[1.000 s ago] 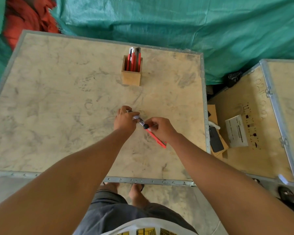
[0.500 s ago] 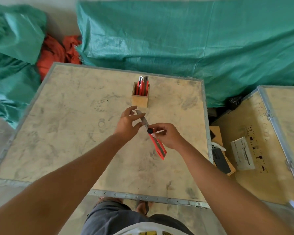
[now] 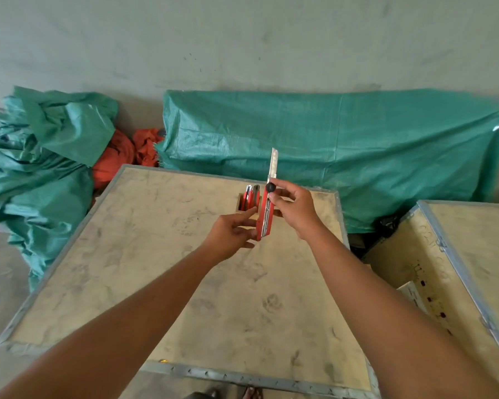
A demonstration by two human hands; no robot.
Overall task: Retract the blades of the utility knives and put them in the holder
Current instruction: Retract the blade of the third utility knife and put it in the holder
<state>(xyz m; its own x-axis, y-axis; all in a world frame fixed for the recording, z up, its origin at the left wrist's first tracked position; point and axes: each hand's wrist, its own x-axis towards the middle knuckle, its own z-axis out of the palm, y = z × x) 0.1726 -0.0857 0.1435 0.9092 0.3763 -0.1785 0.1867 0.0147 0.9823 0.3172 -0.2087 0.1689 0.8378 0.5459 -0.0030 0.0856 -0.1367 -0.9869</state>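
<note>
Knife (image 3: 266, 214) raised off crate (image 3: 167, 283), now upright, blade (image 3: 274, 164) out. Gripped by right hand (image 3: 293, 210), thumb at knob for retracting. Left hand (image 3: 232, 234) fingers loosely spread, steadying base. Holder (image 3: 239, 203) behind.

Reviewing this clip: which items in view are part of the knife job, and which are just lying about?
Part of the job:
- red utility knife, blade still out, in the right hand
- left hand at its lower end
- wooden holder with knives already in it

Lying about:
- green tarps
- orange cloth
- second crate
</note>
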